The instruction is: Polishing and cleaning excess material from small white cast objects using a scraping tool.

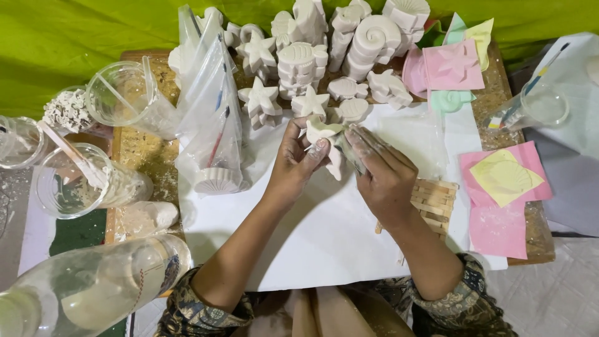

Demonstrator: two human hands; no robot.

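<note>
A white plaster figure (pixel 329 134), shaped like a starfish or sea animal, is held above a white paper sheet (pixel 324 231). My left hand (pixel 294 163) grips its left side with thumb on top. My right hand (pixel 382 171) holds its right side, fingers dusted white, with a small grey piece, perhaps sandpaper, pressed against the figure. Just beyond the hands lie and stand many white plaster casts (pixel 299 68): starfish, shells, fish and spiral shapes.
Clear plastic bags (pixel 209 118) holding a shell cast stand to the left. Plastic cups (pixel 68 181) with stir sticks and a clear bottle (pixel 93 287) sit at the far left. Pink, yellow and green moulds (pixel 502 181) lie at the right. A wooden stick raft (pixel 433 203) lies under my right wrist.
</note>
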